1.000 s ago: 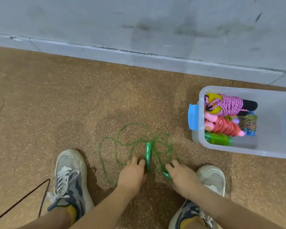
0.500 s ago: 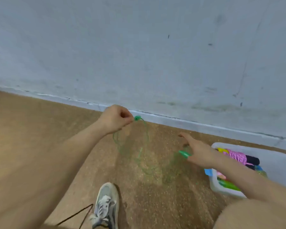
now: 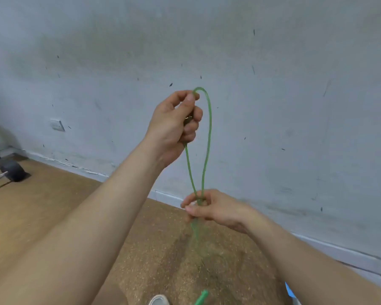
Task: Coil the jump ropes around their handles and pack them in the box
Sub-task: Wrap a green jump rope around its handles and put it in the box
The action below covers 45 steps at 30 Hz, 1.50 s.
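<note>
Green jump rope (image 3: 208, 137) loops from left hand (image 3: 174, 126), fingers curled gripping it | right hand (image 3: 216, 209), below left hand, pinches both strands | step: likely straightening before coiling | next: raise dangling handle (image 3: 201, 298), begin wrapping.

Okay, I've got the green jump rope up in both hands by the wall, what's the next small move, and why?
Probably run the right hand down the two strands it pinches and fetch up the loose green handle to the left hand. That handle dangles near the floor, the green rope hangs as one open loop, and no turns are wound yet.
</note>
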{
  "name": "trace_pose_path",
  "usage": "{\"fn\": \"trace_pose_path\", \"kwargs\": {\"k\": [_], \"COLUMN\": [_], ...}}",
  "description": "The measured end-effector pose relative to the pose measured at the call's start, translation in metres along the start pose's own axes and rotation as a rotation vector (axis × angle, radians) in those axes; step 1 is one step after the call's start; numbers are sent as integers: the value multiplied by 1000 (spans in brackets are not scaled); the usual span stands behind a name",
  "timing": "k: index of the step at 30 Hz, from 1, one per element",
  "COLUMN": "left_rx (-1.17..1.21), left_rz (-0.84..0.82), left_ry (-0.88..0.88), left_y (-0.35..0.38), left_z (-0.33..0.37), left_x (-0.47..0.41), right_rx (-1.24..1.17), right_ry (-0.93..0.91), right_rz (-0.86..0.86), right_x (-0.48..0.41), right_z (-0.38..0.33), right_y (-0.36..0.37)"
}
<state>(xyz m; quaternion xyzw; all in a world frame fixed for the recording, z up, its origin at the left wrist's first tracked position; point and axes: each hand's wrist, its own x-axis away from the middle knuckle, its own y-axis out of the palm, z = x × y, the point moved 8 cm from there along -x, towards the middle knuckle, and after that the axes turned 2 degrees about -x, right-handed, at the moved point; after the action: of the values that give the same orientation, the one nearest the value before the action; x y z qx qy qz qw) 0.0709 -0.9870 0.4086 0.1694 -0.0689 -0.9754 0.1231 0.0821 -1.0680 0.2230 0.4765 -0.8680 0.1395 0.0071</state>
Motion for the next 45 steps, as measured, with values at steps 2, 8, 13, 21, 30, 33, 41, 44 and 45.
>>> {"fn": "trace_pose_path", "kwargs": {"k": [2, 8, 13, 21, 30, 33, 41, 44, 45], "left_rx": [152, -579, -169, -400, 415, 460, -697, -455, -273], "left_rz": [148, 442, -167, -519, 41, 102, 114, 141, 101], "left_ry": [50, -154, -582, -522, -511, -487, -377, -407, -426], "left_y": [-30, -119, -21, 27, -10, -22, -81, -84, -75], "left_z": [17, -53, -158, -172, -148, -145, -138, -141, -148], "left_x": [-4, -1, 83, 125, 65, 55, 47, 52, 55], "right_rx": [-46, -801, -1057, -1182, -537, -403, -205, -535, -710], "right_ry": [49, 31, -106, -210, 253, 234, 253, 187, 148], "right_rz": [-34, 210, 402, 710, -10, -281, 141, 269, 276], "right_x": [4, 14, 4, 14, 18, 25, 31, 32, 30], "right_z": [24, -3, -45, -56, 46, 67, 54, 25, 11], "right_y": [8, -31, -53, -116, -17, 36, -36, -50, -50]}}
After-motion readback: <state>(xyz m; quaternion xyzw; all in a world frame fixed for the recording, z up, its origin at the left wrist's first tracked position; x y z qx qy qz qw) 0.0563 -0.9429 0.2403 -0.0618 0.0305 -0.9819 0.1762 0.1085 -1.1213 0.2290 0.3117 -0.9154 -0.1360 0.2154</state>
